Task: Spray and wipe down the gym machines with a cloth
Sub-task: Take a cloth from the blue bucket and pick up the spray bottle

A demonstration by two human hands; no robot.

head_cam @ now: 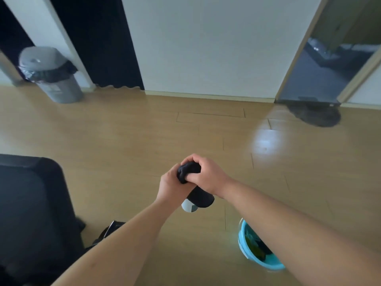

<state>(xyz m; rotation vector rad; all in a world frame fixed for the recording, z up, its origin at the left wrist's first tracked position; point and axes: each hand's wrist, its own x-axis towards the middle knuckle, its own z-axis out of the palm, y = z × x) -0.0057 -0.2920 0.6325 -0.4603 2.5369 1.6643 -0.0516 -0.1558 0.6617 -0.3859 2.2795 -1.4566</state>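
Observation:
A dark, balled-up cloth [188, 172] is squeezed between both hands above the wooden floor, in the lower middle of the view. My left hand [172, 187] grips it from the left and below. My right hand [206, 175] curls over its top and right side. Below the hands a dark cylinder with a white end [196, 201] sticks out; whether it is a spray bottle or more cloth I cannot tell, nor which hand holds it. A black padded gym machine part [31, 203] fills the lower left.
A light blue bucket [243, 242] with dark contents stands on the floor under my right forearm. A grey lidded bin [55, 79] stands at the far left wall. A dark round mat [317, 115] lies before a glass door at the right.

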